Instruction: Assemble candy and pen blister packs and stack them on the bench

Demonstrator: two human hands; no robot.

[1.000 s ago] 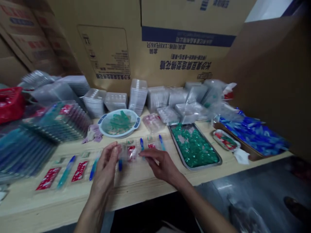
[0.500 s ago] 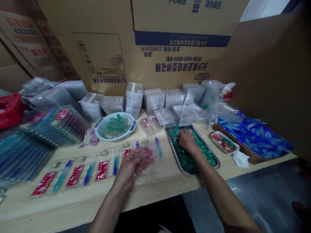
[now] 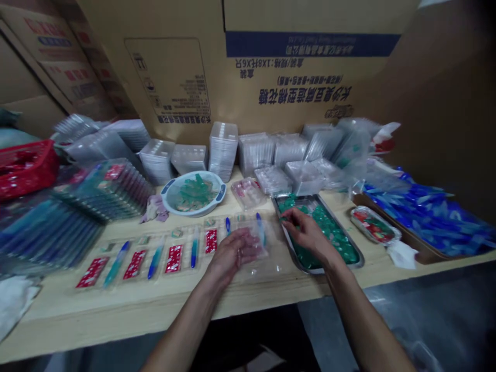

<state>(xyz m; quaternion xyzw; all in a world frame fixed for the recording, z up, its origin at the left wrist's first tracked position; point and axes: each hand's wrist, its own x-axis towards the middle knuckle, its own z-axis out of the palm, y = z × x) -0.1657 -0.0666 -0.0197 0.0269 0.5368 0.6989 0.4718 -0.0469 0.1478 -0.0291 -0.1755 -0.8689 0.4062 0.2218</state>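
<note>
My left hand (image 3: 234,251) rests with spread fingers on a clear plastic blister pack (image 3: 259,249) that lies on the wooden bench. This pack holds a red card and a blue-handled tool. My right hand (image 3: 308,235) is at the near left corner of the metal tray (image 3: 356,254) of green pieces (image 3: 333,238). Its fingers are pinched together over the pieces; what they hold is too small to make out. A row of filled blister packs (image 3: 155,258) stretches to the left of my left hand.
A white bowl (image 3: 194,194) of green pieces stands behind the row. Stacks of empty clear trays (image 3: 222,150) line the cardboard boxes at the back. A box of blue tools (image 3: 422,217) and a small dish of red cards (image 3: 374,226) lie right. Finished packs (image 3: 101,191) and a red basket (image 3: 23,168) are left.
A second ago both hands held a pack at the middle. My right hand went to the green tray and has drawn back to its near corner; my left hand settled on the clear pack.
</note>
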